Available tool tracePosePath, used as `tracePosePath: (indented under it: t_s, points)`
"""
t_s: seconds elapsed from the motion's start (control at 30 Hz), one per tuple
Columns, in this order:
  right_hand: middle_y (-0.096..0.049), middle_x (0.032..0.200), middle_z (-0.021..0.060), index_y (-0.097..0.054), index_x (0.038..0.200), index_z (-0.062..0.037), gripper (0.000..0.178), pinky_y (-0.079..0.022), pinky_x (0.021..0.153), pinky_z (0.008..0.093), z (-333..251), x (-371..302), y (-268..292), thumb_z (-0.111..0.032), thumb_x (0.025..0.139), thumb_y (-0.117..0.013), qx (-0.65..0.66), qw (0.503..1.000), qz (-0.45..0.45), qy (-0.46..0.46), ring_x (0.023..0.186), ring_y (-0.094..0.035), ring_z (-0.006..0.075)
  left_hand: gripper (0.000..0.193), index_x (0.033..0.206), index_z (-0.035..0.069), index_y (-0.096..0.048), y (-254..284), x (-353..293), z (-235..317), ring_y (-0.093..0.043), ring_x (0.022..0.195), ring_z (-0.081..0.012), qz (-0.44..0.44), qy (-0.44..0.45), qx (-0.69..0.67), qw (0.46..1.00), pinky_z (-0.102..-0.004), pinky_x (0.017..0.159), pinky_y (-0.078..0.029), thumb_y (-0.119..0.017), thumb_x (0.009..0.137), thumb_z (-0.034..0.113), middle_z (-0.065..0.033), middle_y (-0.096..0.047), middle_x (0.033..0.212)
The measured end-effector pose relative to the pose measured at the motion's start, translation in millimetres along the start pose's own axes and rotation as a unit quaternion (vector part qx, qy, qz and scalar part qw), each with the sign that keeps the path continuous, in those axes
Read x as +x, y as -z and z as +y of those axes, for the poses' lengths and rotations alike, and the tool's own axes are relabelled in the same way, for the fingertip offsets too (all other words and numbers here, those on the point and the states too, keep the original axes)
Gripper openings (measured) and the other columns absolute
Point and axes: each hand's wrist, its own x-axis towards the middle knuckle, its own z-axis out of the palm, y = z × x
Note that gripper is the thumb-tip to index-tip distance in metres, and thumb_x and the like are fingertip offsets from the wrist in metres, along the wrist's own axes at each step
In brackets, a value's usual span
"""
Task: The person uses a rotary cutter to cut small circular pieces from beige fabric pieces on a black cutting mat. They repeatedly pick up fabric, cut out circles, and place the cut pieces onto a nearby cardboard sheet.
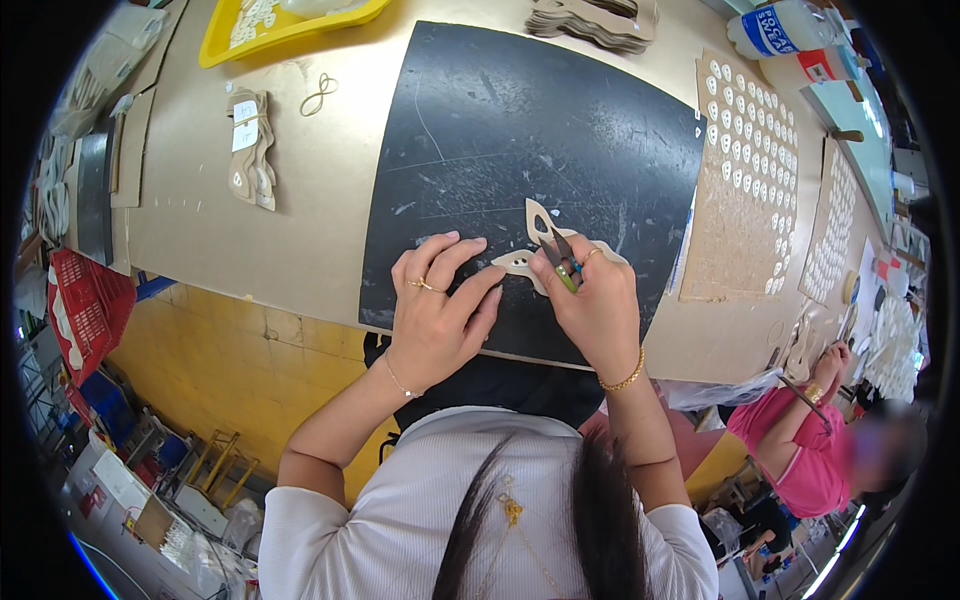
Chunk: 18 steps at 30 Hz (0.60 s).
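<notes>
A pale, cream-coloured cut-out piece (pixel 528 250) is being held down on the black mat (pixel 520 140) near the mat's near edge, between the two hands. The left hand (pixel 435 310) is being pressed on the piece's left end: its fingers (pixel 462 250) are being kept loosely curled rather than clenched, with the fingertips resting on the piece and the mat. Two rings are being worn on this hand, and one thin bracelet at the wrist.

The right hand (pixel 598 310) is being closed around one pair of small thread snips (pixel 562 262) with a green and blue handle; the blades are being pointed far and left onto the piece. The fingers are being wrapped tightly around the snips, though how far the blades are parted cannot be told from this view. One beaded gold bracelet is being worn on this wrist.

To the right, two brown cardboard sheets (pixel 745 180) covered in rows of small white pieces are being kept on the table. On the far left, one yellow tray (pixel 290 30) and one bundle of tan cut-outs (pixel 250 150) are lying. At the near right, another person in a pink top (pixel 800 440) is working.
</notes>
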Motion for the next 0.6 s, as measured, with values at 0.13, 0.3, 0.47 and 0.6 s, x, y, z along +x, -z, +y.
tracePosePath:
  t_s: [0.13,0.3,0.47,0.6]
  points:
    - [-0.065,0.065,0.0098,-0.069,0.098,-0.0023,0.026,-0.051,0.053,0.0361,1.2,0.5,-0.3,-0.026,0.089,-0.076,0.000,1.000,0.002,0.008,0.057,-0.067,0.0276,0.030,0.109,0.013,-0.071,0.9,0.3,0.6,-0.047,0.128,-0.0297,-0.008,-0.007,0.003,1.000,-0.0463,0.101,-0.034,-0.077,0.079,0.012,-0.0073,-0.057,0.131]
    - [-0.066,0.065,0.0100,-0.070,0.099,-0.0019,0.027,-0.051,0.053,0.0358,1.3,1.3,-0.6,-0.026,0.089,-0.076,-0.001,1.000,-0.005,0.001,0.058,-0.068,0.0271,0.034,0.113,0.014,-0.071,0.4,-0.9,0.4,-0.046,0.128,-0.0308,-0.021,-0.015,0.020,0.999,-0.0474,0.101,-0.035,-0.076,0.080,0.013,-0.0075,-0.057,0.131]
    - [-0.066,0.065,0.0100,-0.070,0.100,-0.0017,0.027,-0.051,0.053,0.0355,0.8,1.6,-0.3,-0.026,0.089,-0.077,-0.006,1.000,-0.008,-0.002,0.058,-0.068,0.0262,0.036,0.116,0.015,-0.071,-0.1,-2.0,0.2,-0.046,0.128,-0.0316,-0.030,-0.018,0.029,0.999,-0.0480,0.101,-0.035,-0.076,0.080,0.014,-0.0079,-0.057,0.131]
    - [-0.065,0.066,0.0102,-0.070,0.100,-0.0017,0.027,-0.050,0.054,0.0346,0.2,1.4,-0.6,-0.025,0.088,-0.077,-0.001,1.000,-0.006,-0.010,0.058,-0.067,0.0258,0.037,0.116,0.015,-0.071,-0.6,-2.2,0.3,-0.046,0.128,-0.0318,-0.033,-0.023,0.038,0.998,-0.0484,0.101,-0.035,-0.076,0.079,0.014,-0.0083,-0.057,0.131]
